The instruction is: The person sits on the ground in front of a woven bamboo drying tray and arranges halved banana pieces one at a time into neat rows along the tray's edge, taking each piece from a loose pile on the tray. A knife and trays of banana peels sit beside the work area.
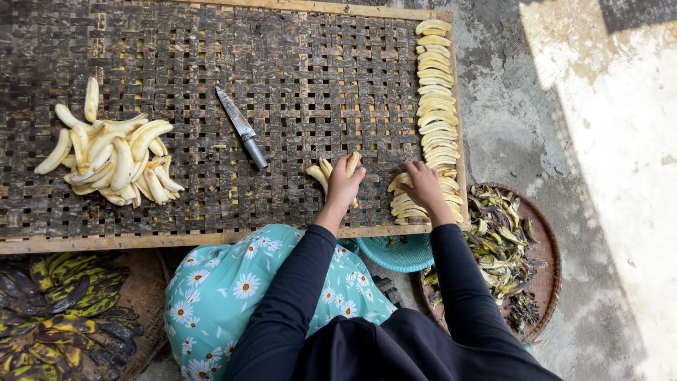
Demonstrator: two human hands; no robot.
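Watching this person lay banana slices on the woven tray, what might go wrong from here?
1. The knife lies bare on the woven tray, blade exposed, between the pile of peeled bananas and the left hand; a reach across might catch it.
2. The row of slices runs close along the tray's right edge, where the right hand works; a nudge might push slices onto the concrete floor.

Knife (242, 128) right of banana pile (111, 151)
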